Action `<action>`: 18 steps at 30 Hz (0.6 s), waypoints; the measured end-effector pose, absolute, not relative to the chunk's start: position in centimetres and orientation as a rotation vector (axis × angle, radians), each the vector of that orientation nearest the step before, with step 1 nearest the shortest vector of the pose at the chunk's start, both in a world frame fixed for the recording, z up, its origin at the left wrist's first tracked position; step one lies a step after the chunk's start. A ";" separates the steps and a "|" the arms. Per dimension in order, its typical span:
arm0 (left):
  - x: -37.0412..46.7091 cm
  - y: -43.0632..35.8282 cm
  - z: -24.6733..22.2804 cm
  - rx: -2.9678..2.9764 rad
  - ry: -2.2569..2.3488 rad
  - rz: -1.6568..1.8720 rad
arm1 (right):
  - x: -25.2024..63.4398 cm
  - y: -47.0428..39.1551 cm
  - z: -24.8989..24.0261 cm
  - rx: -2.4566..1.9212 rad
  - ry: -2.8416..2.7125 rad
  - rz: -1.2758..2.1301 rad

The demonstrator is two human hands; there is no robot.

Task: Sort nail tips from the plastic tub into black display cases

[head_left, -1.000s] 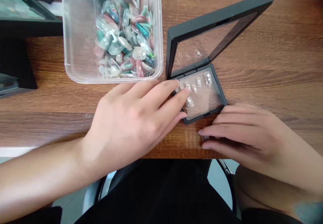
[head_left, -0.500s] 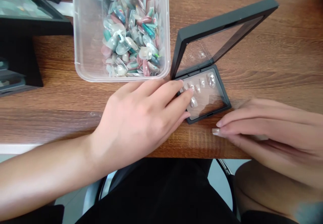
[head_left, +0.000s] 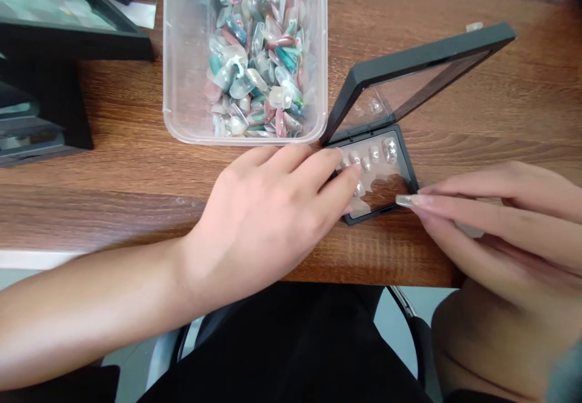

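Observation:
A black display case point(head_left: 413, 173) lies on the table with its framed lid point(head_left: 431, 66) raised. Across the clear film inside, several press-on nails point(head_left: 390, 149) with silvery star marks are set out. My left hand point(head_left: 277, 209) is curled over the left side of the case and grips it, its fingertips covering some nails. At the case's lower right corner, my right hand point(head_left: 495, 227) pinches one shiny press-on nail point(head_left: 404, 200) between thumb and fingers. That nail is held out near the front edge of the case; whether it touches is unclear.
A clear plastic box point(head_left: 186, 88) full of loose nails stands left of the case. Further left are more black cases point(head_left: 68, 42). Another small clear nail point(head_left: 474, 26) lies behind the raised lid. The wooden table's front edge point(head_left: 364, 279) runs before my lap.
My right hand has brought its nail up to the case's front edge. The view has shifted, so box and case appear further right. My left hand stays on the case.

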State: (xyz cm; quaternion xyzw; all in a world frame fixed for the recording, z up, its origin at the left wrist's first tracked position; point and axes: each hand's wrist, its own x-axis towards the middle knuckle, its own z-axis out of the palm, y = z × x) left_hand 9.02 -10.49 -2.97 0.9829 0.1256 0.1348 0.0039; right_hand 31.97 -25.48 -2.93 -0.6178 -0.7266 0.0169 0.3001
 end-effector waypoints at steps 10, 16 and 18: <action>8.8 -10.5 -3.0 3.083 0.408 0.418 | 31.7 -23.9 -4.8 -1.536 -2.111 -0.091; 8.9 -10.6 -3.2 3.061 0.410 0.405 | 31.6 -23.9 -5.1 -1.527 -2.090 -0.077; 8.9 -10.6 -3.2 3.055 0.408 0.390 | 31.6 -23.9 -5.1 -1.540 -2.099 -0.064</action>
